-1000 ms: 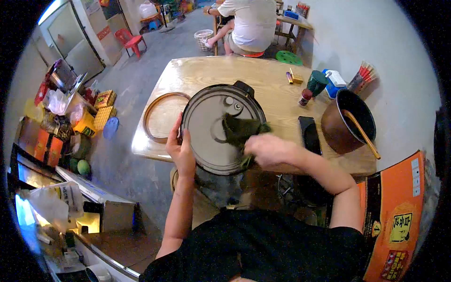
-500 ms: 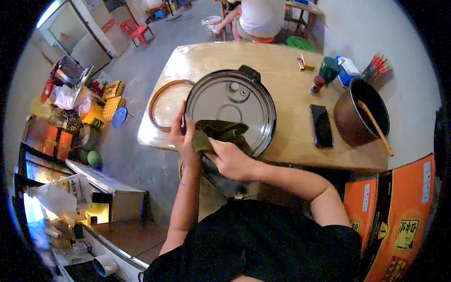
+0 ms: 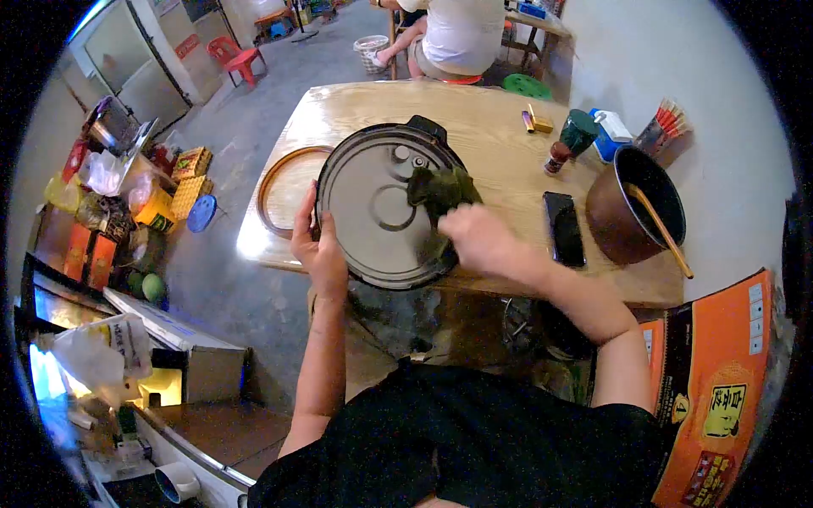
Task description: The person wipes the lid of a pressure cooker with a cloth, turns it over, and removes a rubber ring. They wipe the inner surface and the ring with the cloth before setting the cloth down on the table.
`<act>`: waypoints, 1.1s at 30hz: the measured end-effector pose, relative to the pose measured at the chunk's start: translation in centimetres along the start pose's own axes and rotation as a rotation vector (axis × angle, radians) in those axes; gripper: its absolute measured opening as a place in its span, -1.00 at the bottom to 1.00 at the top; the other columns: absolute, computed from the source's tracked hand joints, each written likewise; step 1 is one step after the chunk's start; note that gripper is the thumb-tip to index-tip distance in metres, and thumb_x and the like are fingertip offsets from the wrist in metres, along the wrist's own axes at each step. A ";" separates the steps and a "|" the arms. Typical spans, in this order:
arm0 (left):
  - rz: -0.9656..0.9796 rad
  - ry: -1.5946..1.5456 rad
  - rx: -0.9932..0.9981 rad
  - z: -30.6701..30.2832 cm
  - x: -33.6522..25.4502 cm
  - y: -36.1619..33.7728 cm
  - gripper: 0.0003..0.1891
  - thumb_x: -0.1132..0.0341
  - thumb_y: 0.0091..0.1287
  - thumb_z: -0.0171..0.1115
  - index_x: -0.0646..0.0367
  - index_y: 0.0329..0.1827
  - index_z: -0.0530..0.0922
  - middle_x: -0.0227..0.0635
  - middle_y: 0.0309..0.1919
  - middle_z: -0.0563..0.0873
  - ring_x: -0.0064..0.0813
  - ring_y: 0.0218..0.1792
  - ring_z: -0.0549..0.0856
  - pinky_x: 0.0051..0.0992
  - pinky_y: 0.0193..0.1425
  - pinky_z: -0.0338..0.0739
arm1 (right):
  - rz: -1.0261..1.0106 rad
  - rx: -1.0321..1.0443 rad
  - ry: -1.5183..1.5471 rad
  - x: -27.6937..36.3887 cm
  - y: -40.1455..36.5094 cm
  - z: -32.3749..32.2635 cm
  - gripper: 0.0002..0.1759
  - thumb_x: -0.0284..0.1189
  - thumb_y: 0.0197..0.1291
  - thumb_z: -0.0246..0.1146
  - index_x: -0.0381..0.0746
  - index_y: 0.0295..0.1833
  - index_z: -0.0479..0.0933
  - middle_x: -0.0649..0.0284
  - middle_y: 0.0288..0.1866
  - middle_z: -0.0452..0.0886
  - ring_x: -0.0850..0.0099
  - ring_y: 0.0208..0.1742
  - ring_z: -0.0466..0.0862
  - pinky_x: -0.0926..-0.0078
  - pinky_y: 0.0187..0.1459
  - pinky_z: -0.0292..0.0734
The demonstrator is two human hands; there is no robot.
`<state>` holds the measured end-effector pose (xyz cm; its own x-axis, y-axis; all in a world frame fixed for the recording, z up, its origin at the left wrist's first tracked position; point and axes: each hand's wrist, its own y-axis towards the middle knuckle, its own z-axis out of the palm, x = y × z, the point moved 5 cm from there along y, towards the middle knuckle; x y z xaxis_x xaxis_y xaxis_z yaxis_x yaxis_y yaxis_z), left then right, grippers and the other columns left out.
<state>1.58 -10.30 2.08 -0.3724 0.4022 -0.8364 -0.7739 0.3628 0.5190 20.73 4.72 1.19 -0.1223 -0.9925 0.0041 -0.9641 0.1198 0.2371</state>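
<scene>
A round pressure-cooker lid, its metal inner side facing me, is tilted up at the table's near edge. My left hand grips the lid's left rim, thumb on the near side. In my right hand, slightly blurred, is a dark green cloth, pressed against the lid's right part. A brown sealing ring lies on the table just left of the lid, partly hidden behind it.
On the wooden table to the right are a phone, a brown inner pot with a wooden spoon, a small bottle and a tissue box. Orange cartons stand at lower right. A person sits beyond.
My right hand has moved the cloth from the lid's lower left up to its right side. My left hand stays on the left rim. The whole view has shifted slightly.
</scene>
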 end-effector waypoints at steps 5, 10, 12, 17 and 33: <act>-0.041 -0.032 -0.013 0.1 0.5 0.0 -0.61 0.62 0.42 0.06 0.40 0.32 0.46 -0.09 0.32 0.54 -0.31 0.33 0.52 -0.36 0.43 0.37 | 0.013 0.035 0.578 8.2 2.6 1.5 -0.61 -0.58 -0.02 0.17 -0.40 0.00 0.51 -0.04 -0.12 0.59 -0.05 -0.03 0.62 0.11 0.05 0.56; -0.035 0.002 -0.013 -1.1 1.0 0.4 -0.56 0.68 0.37 0.04 0.37 0.32 0.47 -0.12 0.32 0.54 -0.32 0.34 0.51 -0.36 0.45 0.35 | -0.061 -0.071 0.853 9.9 3.0 2.2 -0.45 -0.56 0.13 0.19 -0.37 0.29 0.42 -0.11 0.29 0.49 0.02 0.33 0.48 0.22 0.35 0.40; -0.031 0.012 -0.018 -1.9 1.2 0.4 -0.55 0.69 0.36 0.04 0.36 0.33 0.47 -0.13 0.33 0.54 -0.32 0.35 0.50 -0.36 0.46 0.34 | -0.124 0.113 0.666 8.1 0.8 2.5 -0.45 -0.55 0.13 0.19 -0.33 0.30 0.43 0.01 0.33 0.50 0.08 0.37 0.46 0.25 0.37 0.40; -0.026 -0.045 -0.028 -1.5 0.9 0.2 -0.54 0.69 0.36 0.02 0.36 0.34 0.45 -0.11 0.34 0.52 -0.31 0.37 0.49 -0.36 0.48 0.31 | 0.065 0.186 -0.047 0.5 1.2 -0.6 -0.79 -0.57 -0.05 0.21 -0.39 -0.23 0.54 0.05 -0.03 0.59 0.10 0.06 0.59 0.20 0.07 0.58; -0.009 -0.028 -0.021 -1.3 0.5 0.3 -0.56 0.67 0.36 0.03 0.37 0.32 0.46 -0.09 0.35 0.52 -0.29 0.38 0.48 -0.34 0.48 0.30 | -0.207 0.482 -0.030 7.0 1.1 1.2 -0.80 -0.35 0.00 0.22 -0.23 -0.38 0.66 0.11 -0.48 0.67 0.20 -0.39 0.72 0.20 -0.40 0.58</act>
<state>0.48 -11.10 1.57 -0.3509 0.4223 -0.8358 -0.7882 0.3487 0.5071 18.52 -2.08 0.28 0.0822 -0.9963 -0.0246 -0.9669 -0.0737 -0.2443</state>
